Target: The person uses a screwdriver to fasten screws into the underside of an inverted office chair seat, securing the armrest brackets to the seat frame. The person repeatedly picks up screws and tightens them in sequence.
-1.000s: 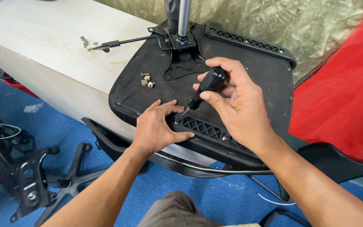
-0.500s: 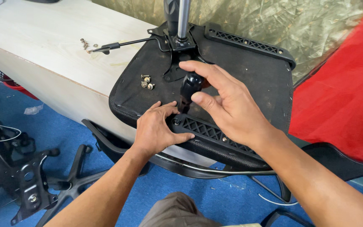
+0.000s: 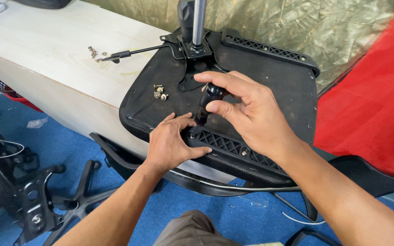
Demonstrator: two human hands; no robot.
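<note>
A pale wooden surface (image 3: 46, 50) stands over a blue floor, with a crinkled olive sheet behind and red cloth at the right, and on it lies an upturned chair seat (image 3: 270, 77), black underside up. The right hand (image 3: 247, 109) is closed around the black handle of a screwdriver (image 3: 208, 102), held nearly upright with its tip down at the near-left end of a ribbed black bracket (image 3: 233, 148) along the seat's front edge. The left hand (image 3: 172, 141) lies spread, gripping nothing, fingers pressing the bracket just beside the tip. By my reading the fastening is partway — one screw head shows seated further along the bracket, the corner one is being worked, and three loose screws (image 3: 159, 92) wait on the seat fabric, with a few more (image 3: 95, 52) well apart on the wood by a thin lever (image 3: 133, 52). The gas column (image 3: 194, 20) stands at the seat's centre; the star base (image 3: 64, 200) lies on the floor — not yet joined. No container is in view; the hardware lies loose.
</note>
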